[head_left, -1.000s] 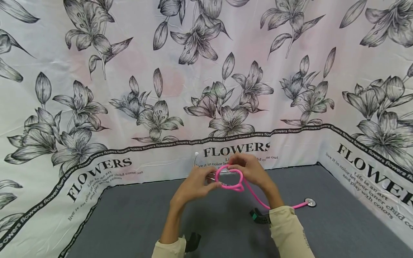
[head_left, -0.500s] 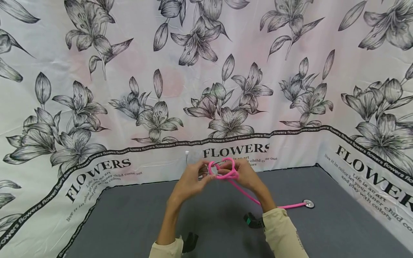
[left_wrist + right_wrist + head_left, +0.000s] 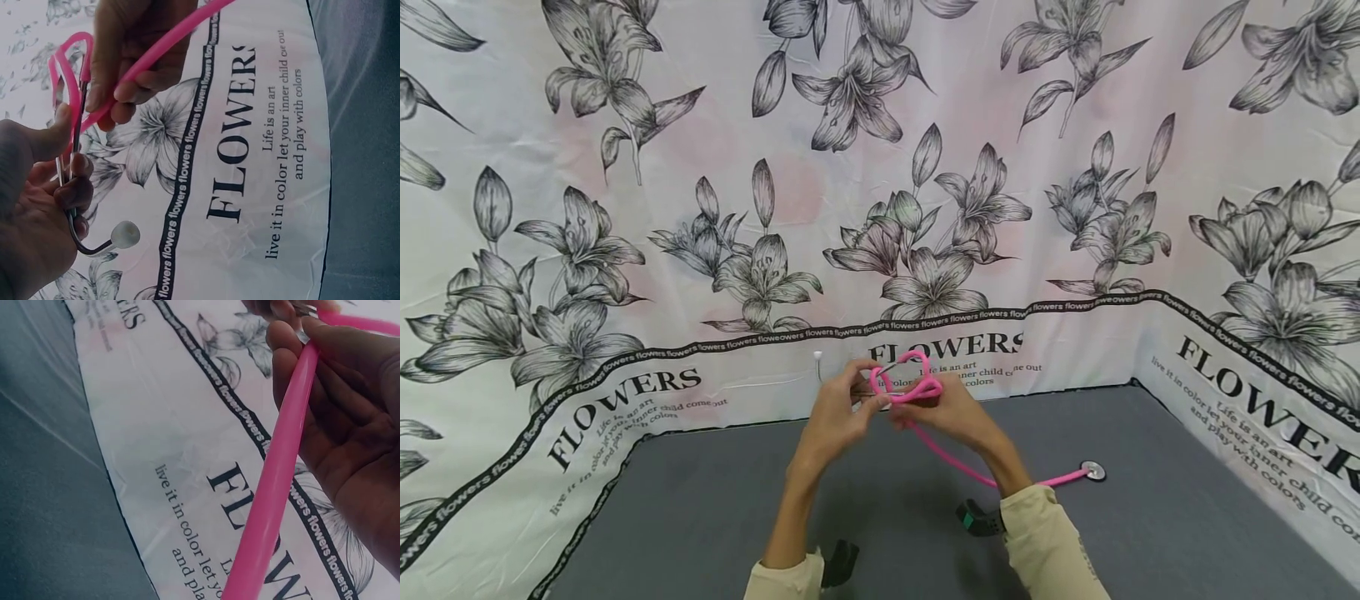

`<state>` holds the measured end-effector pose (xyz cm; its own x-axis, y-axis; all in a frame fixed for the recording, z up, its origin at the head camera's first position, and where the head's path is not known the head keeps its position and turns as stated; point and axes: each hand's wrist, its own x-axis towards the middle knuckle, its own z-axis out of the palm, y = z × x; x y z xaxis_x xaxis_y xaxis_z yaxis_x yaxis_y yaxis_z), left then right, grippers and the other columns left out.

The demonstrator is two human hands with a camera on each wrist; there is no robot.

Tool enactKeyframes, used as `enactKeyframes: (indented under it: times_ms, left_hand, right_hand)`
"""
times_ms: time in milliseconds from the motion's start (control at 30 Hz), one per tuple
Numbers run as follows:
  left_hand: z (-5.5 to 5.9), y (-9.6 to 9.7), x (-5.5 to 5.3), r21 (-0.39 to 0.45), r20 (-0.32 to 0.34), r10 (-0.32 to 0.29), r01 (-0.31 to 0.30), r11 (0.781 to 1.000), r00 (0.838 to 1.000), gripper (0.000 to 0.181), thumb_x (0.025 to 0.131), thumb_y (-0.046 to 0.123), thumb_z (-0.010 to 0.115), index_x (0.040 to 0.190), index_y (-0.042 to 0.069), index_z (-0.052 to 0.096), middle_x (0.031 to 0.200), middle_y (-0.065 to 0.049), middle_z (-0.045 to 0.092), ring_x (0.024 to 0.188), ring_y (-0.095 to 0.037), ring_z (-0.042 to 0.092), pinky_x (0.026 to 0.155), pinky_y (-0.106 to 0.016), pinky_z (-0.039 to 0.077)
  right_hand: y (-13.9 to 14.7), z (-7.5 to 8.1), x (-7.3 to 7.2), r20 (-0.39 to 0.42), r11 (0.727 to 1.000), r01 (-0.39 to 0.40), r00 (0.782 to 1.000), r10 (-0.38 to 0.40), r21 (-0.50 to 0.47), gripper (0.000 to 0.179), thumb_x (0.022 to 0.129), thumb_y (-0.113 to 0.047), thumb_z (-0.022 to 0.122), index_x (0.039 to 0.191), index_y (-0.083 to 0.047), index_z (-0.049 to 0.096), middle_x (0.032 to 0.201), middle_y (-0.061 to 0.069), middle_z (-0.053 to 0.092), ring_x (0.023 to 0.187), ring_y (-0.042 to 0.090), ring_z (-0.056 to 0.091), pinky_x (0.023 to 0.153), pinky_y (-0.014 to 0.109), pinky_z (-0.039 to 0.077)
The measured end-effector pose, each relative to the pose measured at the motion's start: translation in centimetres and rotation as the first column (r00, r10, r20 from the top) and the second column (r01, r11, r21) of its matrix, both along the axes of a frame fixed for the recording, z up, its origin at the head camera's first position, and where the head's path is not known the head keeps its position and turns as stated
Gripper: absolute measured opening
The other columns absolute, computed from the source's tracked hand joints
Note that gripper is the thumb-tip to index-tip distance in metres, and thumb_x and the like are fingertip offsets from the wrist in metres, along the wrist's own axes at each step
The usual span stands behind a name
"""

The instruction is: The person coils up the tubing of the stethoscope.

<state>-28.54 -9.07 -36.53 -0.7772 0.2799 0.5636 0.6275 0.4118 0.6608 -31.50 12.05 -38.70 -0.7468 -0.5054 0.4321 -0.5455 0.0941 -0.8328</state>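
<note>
A pink stethoscope (image 3: 955,458) is held up between both hands, its tubing looped near the metal ear tubes. My left hand (image 3: 838,417) grips the metal ear tubes; in the left wrist view a white eartip (image 3: 125,234) on a bent tube sticks out below its fingers. My right hand (image 3: 958,412) pinches the pink tubing (image 3: 275,475) between thumb and fingers, close beside the left fingertips. From there the tubing slopes down past the right wrist to the round metal chest piece (image 3: 1093,471) at the right of the table.
A dark grey table (image 3: 715,508) spreads beneath the hands. Behind it hangs a white curtain (image 3: 805,200) printed with flowers and lettering, which also runs along both sides. Black wrist devices (image 3: 981,518) sit on both forearms.
The right hand has moved left and slightly down, and the pink loop has narrowed and twisted. Both hands have shifted a little left, and the chest piece has slid left along the table.
</note>
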Motion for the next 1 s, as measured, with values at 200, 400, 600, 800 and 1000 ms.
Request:
enactKeyframes:
  times_ms: [200,400,600,800,1000]
  left_hand:
    - [-0.1,-0.1,-0.2,0.012,-0.028,0.046,-0.046,0.999,0.999,0.045,0.092,0.0,0.076,0.134,-0.004,0.06,0.088,-0.013,0.07,0.09,-0.027,0.076,0.095,-0.04,0.061]
    - [-0.1,-0.3,-0.3,0.055,-0.056,0.129,-0.126,0.991,0.99,0.04,0.092,0.002,0.076,0.13,-0.003,0.063,0.092,-0.017,0.076,0.088,-0.028,0.075,0.092,-0.044,0.061]
    - [-0.4,-0.3,-0.5,-0.031,-0.121,0.199,-0.204,0.978,0.972,0.037,0.09,0.005,0.079,0.124,-0.005,0.067,0.093,-0.017,0.078,0.084,-0.027,0.078,0.075,-0.035,0.062]
    - [-0.6,1.0,-0.8,-0.19,-0.303,0.203,-0.268,0.944,0.931,0.018,0.09,0.013,0.079,0.1,0.0,0.072,0.08,-0.009,0.074,0.067,-0.016,0.065,0.067,-0.024,0.049]
    - [-1.1,1.9,-0.6,-0.304,-0.422,0.199,-0.345,0.888,0.885,0.015,0.089,0.018,0.079,0.098,0.007,0.073,0.081,-0.006,0.073,0.069,-0.02,0.063,0.073,-0.035,0.039]
  right_hand:
    - [-0.6,0.0,0.2,0.062,1.0,-0.012,0.998,0.011,0.011,0.024,0.094,-0.012,0.077,0.112,0.004,0.076,0.09,0.021,0.08,0.077,0.02,0.079,0.079,0.033,0.063]
    - [-1.0,0.1,0.4,0.063,0.991,-0.075,0.996,0.069,0.107,0.021,0.097,-0.015,0.075,0.114,-0.002,0.075,0.091,0.018,0.079,0.077,0.019,0.078,0.078,0.031,0.062]
    - [-1.5,1.3,1.7,-0.178,0.946,-0.03,0.98,0.092,0.323,0.009,0.095,-0.007,0.074,0.091,-0.003,0.067,0.073,0.006,0.067,0.063,-0.001,0.058,0.064,0.02,0.052]
    - [-1.0,3.4,4.1,-0.526,0.814,0.305,0.851,0.001,0.495,0.031,0.095,-0.01,0.075,0.077,-0.012,0.05,0.067,-0.007,0.036,0.061,0.002,0.031,0.059,0.018,0.03]
    - [-0.9,4.1,5.2,-0.783,0.715,0.594,0.613,-0.105,0.369,0.015,0.09,-0.014,0.081,0.081,-0.011,0.07,0.073,-0.004,0.055,0.064,0.007,0.045,0.059,0.018,0.041]
